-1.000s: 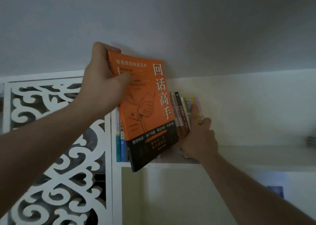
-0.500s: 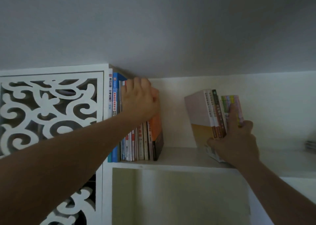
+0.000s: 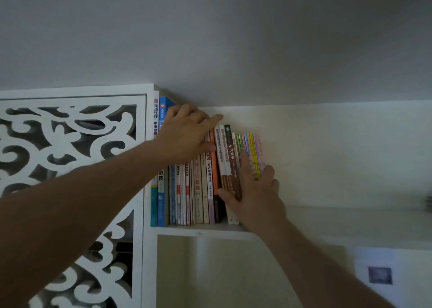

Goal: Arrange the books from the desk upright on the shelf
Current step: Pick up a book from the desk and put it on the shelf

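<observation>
White shelf (image 3: 327, 216) under grey ceiling (image 3: 233, 38), books (image 3: 201, 190) upright.

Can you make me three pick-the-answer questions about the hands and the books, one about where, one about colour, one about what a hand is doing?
1. Where do the books stand?
A. On the white shelf
B. On the floor
C. In a box

2. What colour is the thin spine beside the left hand?
A. Black
B. Orange
C. Gold

3. What is the right hand doing?
A. Hanging free
B. Waving
C. Pressing flat on the spines

Answers: 1 A, the row stands upright on the shelf board. 2 B, the orange book shows at the thumb. 3 C, straight fingers lie on the spines.
</observation>
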Available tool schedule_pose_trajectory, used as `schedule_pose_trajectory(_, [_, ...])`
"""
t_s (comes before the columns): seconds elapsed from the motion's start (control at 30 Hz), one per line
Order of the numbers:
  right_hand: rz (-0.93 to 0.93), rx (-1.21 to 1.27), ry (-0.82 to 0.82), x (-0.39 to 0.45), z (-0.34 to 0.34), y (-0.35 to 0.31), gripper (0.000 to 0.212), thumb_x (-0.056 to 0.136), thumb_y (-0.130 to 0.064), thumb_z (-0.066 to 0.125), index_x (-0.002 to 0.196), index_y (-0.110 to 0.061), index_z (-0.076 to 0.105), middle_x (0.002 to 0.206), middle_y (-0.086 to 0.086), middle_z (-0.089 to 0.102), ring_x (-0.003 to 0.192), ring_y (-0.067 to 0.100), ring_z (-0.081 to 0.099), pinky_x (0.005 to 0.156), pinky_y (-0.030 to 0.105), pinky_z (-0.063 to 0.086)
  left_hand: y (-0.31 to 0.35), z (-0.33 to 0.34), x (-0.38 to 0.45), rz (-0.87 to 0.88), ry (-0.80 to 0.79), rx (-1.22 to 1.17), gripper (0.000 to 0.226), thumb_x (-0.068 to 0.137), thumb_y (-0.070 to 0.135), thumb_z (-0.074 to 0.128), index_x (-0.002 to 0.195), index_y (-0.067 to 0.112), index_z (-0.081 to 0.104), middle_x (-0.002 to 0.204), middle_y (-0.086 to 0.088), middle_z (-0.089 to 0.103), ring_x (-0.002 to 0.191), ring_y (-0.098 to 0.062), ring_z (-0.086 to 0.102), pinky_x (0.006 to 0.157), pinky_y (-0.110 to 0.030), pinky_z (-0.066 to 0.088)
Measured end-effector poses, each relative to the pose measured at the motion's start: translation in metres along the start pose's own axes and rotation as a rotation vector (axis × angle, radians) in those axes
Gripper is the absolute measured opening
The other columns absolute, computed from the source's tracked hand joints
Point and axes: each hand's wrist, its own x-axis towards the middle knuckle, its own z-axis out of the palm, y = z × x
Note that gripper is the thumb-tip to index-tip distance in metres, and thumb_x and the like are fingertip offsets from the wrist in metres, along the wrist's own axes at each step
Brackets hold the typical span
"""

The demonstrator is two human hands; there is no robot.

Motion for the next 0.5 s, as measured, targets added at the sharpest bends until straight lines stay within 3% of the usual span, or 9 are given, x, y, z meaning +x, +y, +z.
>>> schedule_pose_trajectory(0.17, [0.018,0.019,0.011,0.000,0.000,0.000,0.109,0.080,-0.091,0.047,0.151,-0.056,-0.028,0.158,0.012,0.009,0.134,0.042,0.036,0.095,0.058,0.050,0.006,0.003,-0.006,-0.022,0.040,0.010,0.084,0.087,0.089,0.020,0.153,0.040,0.037,0.140,-0.003,0.058,0.137,-0.030,0.041,0.115,-0.052,0.026])
schedule_pose_trajectory(0.3, [0.034,0.081,-0.019,-0.005,-0.002,0.004,0.112,0.081,-0.085,0.057,0.149,-0.060,-0.029,0.163,0.010,0.005,0.138,0.044,0.035,0.104,0.061,0.047,0.020,-0.002,-0.003,-0.113,0.030,-0.055,0.074,0.086,0.082,0.039,0.149,0.043,0.042,0.146,-0.005,0.055,0.145,-0.035,0.033,0.118,-0.056,0.022])
schedule_pose_trajectory(0.4, [0.038,0.095,-0.073,-0.016,-0.003,0.018,0.119,0.080,-0.081,0.064,0.148,-0.060,-0.031,0.157,0.009,0.016,0.125,0.045,0.052,0.101,0.060,0.051,0.036,-0.007,-0.005,-0.099,0.024,-0.045,0.074,0.093,0.064,0.056,0.158,0.048,0.024,0.168,-0.012,0.026,0.155,-0.047,0.009,0.122,-0.067,0.010])
schedule_pose_trajectory(0.5, [-0.014,-0.107,-0.093,-0.036,-0.006,0.033,0.098,0.091,-0.077,0.047,0.157,-0.051,-0.021,0.139,0.010,0.036,0.100,0.039,0.062,0.082,0.047,0.055,0.060,0.009,-0.023,0.095,-0.021,0.009,0.078,0.096,0.048,0.060,0.161,0.046,0.017,0.173,-0.013,-0.008,0.156,-0.046,-0.015,0.123,-0.069,0.000])
